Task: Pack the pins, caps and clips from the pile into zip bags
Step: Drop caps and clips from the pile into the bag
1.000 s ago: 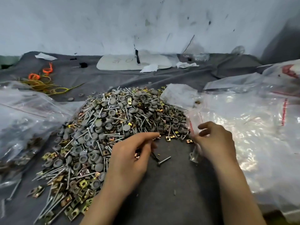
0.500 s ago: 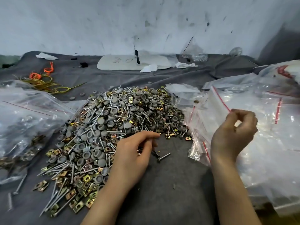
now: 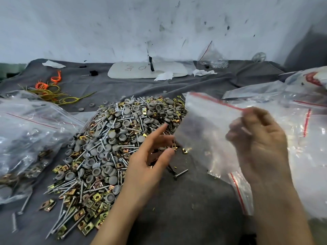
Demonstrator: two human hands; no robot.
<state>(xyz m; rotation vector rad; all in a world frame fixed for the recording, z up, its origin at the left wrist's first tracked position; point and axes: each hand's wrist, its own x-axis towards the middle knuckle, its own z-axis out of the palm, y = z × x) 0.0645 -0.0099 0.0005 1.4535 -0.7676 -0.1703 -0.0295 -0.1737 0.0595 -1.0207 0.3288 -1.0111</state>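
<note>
As right hand (image 3: pixel 260 149) pinches zip bag (image 3: pixel 203 124), board (image 3: pixel 123 72) scrawl blurs; unreadable.

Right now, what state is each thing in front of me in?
Small clear red-striped zip bag, held up, apparently empty.
Right hand, pinching the bag's red top strip.
Left hand, open, fingers straight.
Pile of grey caps, silver pins and brass clips, loose, unsorted.

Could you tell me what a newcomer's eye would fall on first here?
First, the big pile of grey caps, silver pins and brass clips sprawling across the grey cloth, centre-left. Then the right hand, which holds up an empty zip bag by its red-striped top just right of the pile, with the left hand spread open beside it.
</note>
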